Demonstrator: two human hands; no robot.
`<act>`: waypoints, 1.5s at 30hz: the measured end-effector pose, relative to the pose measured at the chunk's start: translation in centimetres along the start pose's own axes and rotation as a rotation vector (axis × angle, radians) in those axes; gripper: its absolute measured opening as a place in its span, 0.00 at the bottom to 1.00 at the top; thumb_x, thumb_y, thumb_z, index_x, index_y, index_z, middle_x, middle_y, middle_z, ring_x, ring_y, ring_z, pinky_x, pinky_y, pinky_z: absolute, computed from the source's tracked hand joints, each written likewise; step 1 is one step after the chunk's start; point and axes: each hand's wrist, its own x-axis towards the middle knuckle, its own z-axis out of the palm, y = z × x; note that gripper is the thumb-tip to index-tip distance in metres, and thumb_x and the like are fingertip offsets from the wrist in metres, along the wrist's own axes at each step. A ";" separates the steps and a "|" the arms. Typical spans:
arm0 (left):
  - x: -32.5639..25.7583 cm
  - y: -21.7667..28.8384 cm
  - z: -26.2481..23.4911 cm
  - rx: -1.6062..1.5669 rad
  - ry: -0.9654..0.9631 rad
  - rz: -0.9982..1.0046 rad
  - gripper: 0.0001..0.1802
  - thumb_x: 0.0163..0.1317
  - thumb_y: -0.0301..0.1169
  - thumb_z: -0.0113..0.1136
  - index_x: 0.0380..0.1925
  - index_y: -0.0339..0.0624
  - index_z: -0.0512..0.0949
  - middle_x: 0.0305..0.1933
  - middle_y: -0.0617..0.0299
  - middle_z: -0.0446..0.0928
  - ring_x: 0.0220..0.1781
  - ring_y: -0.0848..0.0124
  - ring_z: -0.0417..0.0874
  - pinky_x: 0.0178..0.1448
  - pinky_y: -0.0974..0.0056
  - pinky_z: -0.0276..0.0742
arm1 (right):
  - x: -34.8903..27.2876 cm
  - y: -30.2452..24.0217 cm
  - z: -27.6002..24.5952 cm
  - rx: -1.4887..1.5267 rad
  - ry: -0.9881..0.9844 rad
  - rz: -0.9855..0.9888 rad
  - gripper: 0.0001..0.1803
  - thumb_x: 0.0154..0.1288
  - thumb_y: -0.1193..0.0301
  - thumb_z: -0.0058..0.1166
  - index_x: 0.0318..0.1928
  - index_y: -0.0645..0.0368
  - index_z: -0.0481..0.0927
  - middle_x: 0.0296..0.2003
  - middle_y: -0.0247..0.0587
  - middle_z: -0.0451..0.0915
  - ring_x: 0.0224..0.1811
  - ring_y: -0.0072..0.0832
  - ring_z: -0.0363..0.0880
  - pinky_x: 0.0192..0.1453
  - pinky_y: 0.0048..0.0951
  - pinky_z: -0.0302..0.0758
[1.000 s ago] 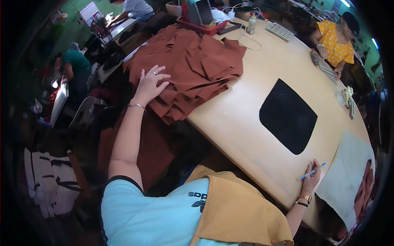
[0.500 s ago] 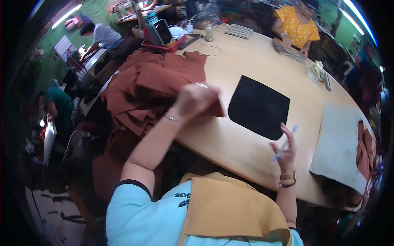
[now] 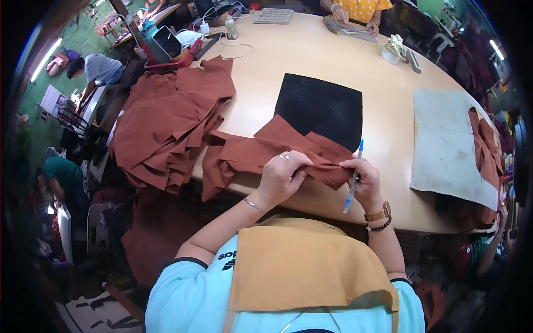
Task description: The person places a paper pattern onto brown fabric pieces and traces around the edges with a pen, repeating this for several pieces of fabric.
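hands pinch brown cloth piece (image 3: 266,149): left hand (image 3: 282,176) grips it, right hand (image 3: 363,182) adds blue pen (image 3: 353,177).

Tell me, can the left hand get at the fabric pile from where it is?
Probably yes. The left hand grips the brown piece, and the fabric pile lies just to its left on the table, with nothing between. It would have to let go first.

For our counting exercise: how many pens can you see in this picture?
1: a blue pen held in the right hand, beside the brown cloth. Others may be hidden in the far clutter.
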 end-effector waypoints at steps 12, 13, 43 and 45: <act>6.8 4.3 -5.7 -0.112 -0.117 -0.064 0.05 0.63 0.23 0.71 0.38 0.35 0.85 0.29 0.62 0.84 0.31 0.79 0.83 0.37 0.72 0.78 | 4.1 -5.2 -4.1 -0.122 0.105 -0.047 0.15 0.57 0.78 0.71 0.46 0.53 0.87 0.40 0.39 0.88 0.39 0.34 0.87 0.52 0.36 0.81; 7.0 5.0 -5.1 -0.117 -0.162 -0.086 0.05 0.63 0.24 0.72 0.38 0.36 0.86 0.29 0.61 0.84 0.31 0.78 0.84 0.37 0.71 0.79 | 4.7 -5.8 -3.4 -0.221 0.124 -0.207 0.15 0.57 0.76 0.71 0.46 0.52 0.87 0.37 0.39 0.87 0.38 0.35 0.86 0.55 0.37 0.80; 35.7 -8.6 -6.8 0.226 0.189 0.032 0.18 0.62 0.22 0.54 0.47 0.46 0.89 0.40 0.58 0.90 0.43 0.71 0.90 0.52 0.64 0.83 | 25.6 4.9 -25.3 -0.510 0.493 -0.146 0.12 0.66 0.74 0.56 0.46 0.54 0.88 0.35 0.46 0.87 0.39 0.35 0.86 0.47 0.34 0.80; 37.5 -6.0 -8.0 0.268 0.378 0.153 0.13 0.68 0.26 0.59 0.49 0.40 0.87 0.43 0.58 0.90 0.44 0.70 0.90 0.53 0.64 0.82 | 26.5 3.2 -27.7 -0.576 0.651 -0.163 0.10 0.70 0.72 0.56 0.47 0.55 0.88 0.38 0.44 0.88 0.41 0.33 0.87 0.48 0.31 0.80</act>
